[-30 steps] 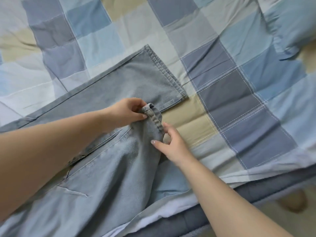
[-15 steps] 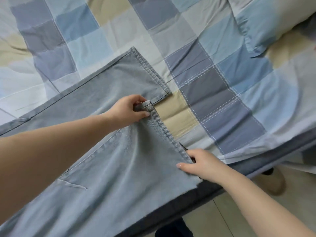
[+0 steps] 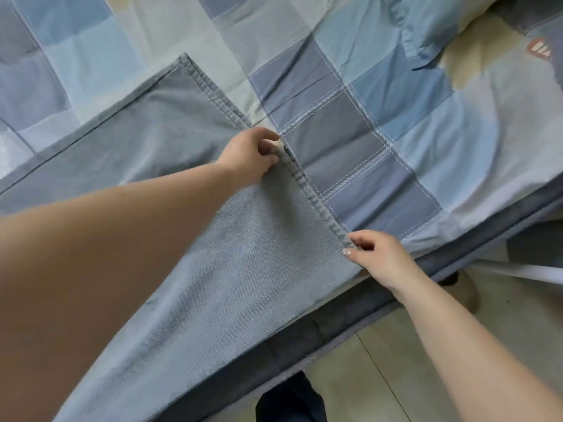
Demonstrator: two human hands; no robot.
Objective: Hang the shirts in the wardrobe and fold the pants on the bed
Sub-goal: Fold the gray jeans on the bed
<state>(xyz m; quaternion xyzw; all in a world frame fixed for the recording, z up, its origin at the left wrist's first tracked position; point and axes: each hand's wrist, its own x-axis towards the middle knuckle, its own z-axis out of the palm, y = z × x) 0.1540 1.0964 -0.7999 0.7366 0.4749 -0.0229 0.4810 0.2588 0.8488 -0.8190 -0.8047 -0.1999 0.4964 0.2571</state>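
Note:
Light grey-blue jeans (image 3: 231,257) lie spread on the patchwork bed cover (image 3: 396,153). One leg lies flat toward the upper left, its hem running diagonally. The nearer leg is stretched out beside it, hem pulled taut. My left hand (image 3: 253,155) pinches the far corner of that hem, where it meets the other leg's hem. My right hand (image 3: 377,254) pinches the near corner, close to the bed's edge. The waist of the jeans is hidden behind my left forearm.
A pillow (image 3: 438,22) in matching blue fabric lies at the upper right. The dark mattress edge (image 3: 310,333) runs diagonally below the jeans, with tiled floor (image 3: 396,360) beyond. A slipper (image 3: 466,290) sits on the floor by the bed.
The bunched nearer leg has been spread flat. My right hand slid along the hem toward the bed's edge, drawing it straight, while my left hand kept hold of the far corner.

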